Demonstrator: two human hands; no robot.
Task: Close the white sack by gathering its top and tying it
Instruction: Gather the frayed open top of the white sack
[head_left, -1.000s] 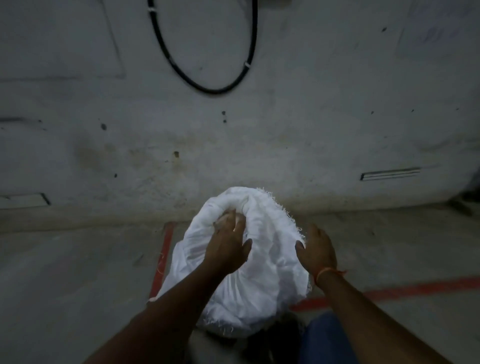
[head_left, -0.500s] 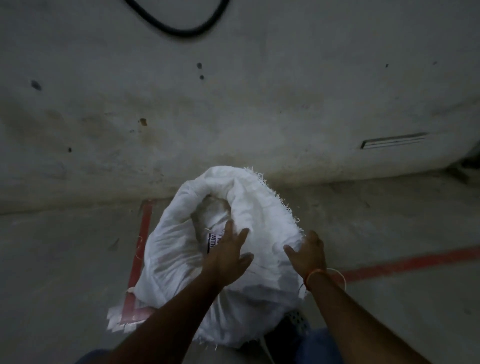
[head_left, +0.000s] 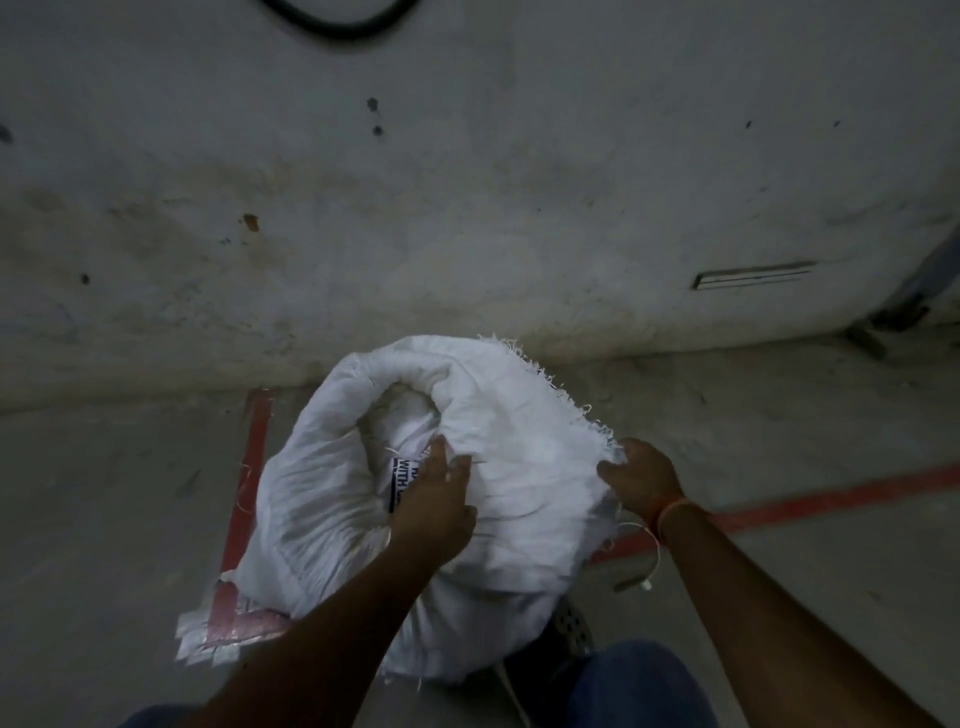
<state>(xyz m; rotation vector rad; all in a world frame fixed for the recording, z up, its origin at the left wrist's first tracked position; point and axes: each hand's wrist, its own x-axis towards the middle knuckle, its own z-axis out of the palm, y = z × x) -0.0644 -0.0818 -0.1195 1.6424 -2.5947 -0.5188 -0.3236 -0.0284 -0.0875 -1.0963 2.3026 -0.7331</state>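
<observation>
The white woven sack (head_left: 519, 467) stands on the floor in front of me, its mouth open at the upper left and a printed label showing inside. Its frayed top edge runs down the right side. My left hand (head_left: 434, 509) lies flat on the near rim of the mouth, fingers stretched out and holding nothing. My right hand (head_left: 641, 478) has its fingers curled on the frayed right edge of the sack. A thin white string (head_left: 652, 561) dangles below my right wrist.
A stained concrete wall (head_left: 467, 208) rises just behind the sack, with a black cable (head_left: 332, 26) looping at its top. Red tape lines (head_left: 805, 506) mark the grey floor. My shoe (head_left: 566, 629) and blue-trousered knee (head_left: 639, 680) are beside the sack's base.
My left hand let go of the bunched top and now lies flat on the rim, so the mouth has fallen open. My right hand has closed on the frayed right edge.
</observation>
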